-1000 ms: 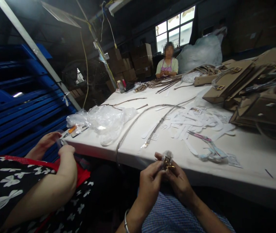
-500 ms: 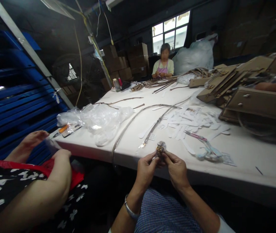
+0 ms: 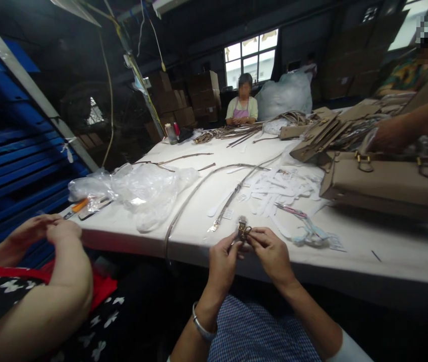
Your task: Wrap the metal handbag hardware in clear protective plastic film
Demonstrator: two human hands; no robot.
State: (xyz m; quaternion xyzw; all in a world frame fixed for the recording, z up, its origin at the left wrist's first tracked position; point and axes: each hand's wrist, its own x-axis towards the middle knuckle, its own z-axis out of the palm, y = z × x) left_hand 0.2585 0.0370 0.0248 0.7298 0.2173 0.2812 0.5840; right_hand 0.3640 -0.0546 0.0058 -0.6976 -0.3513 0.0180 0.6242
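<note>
Table [image 3: 195,218] stretches from brassy fitting [image 3: 241,228] toward stacked boxes [image 3: 203,91].

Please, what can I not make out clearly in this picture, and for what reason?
All in the head view:
- Buckle: its lower part is hidden by the left hand and right hand.
- Front bag: its right end is cut off by the picture's right edge.
- Right tag: its print is too small to read.
- Co-worker's hand behind that bag: too dark and blurred to tell what it touches.
</note>
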